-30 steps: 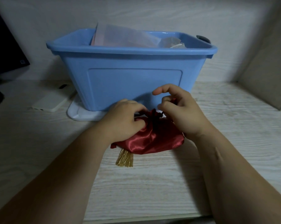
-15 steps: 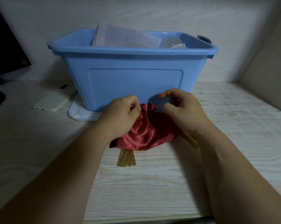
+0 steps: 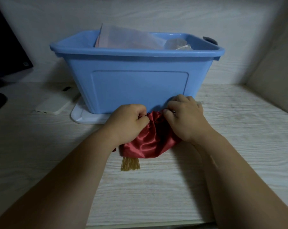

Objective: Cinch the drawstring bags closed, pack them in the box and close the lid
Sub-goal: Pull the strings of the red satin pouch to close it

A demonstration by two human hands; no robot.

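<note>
Slippage risk: left hand [image 3: 129, 120] and right hand [image 3: 185, 117] each pinch the red bag [image 3: 148, 143] at its mouth; I judge uneven pulls may free the satin.

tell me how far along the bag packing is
Done: what look like sheer bags already sit in the box. In hand: left hand and right hand pinch the mouth of the red bag, only part cinched. Left: pack it, then fit the white lid, now under the box.
</note>
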